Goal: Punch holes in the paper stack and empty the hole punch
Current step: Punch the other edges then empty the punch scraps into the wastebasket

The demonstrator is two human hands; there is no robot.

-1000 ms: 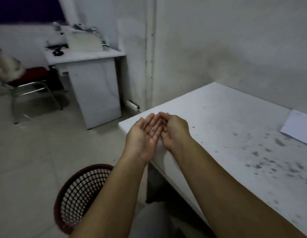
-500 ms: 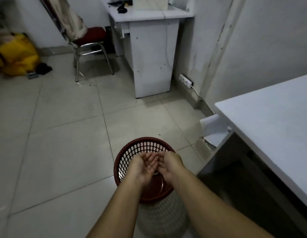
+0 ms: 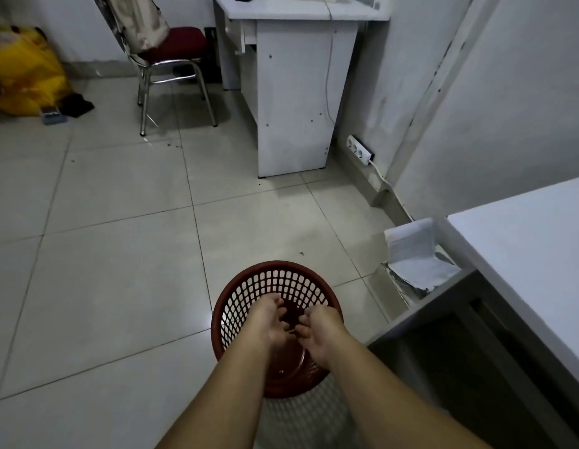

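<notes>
Over the basket (image 3: 275, 286) | your left hand (image 3: 270, 322) and right hand (image 3: 317, 332) hang spread, grasping nothing | emptying looks nearly done; no punch or paper visible

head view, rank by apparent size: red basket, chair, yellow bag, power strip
Largest to smallest, as they appear:
1. red basket, though it sits nearest the camera, which inflates it
2. chair and yellow bag: too close to rank, both cut off by the frame
3. power strip
</notes>
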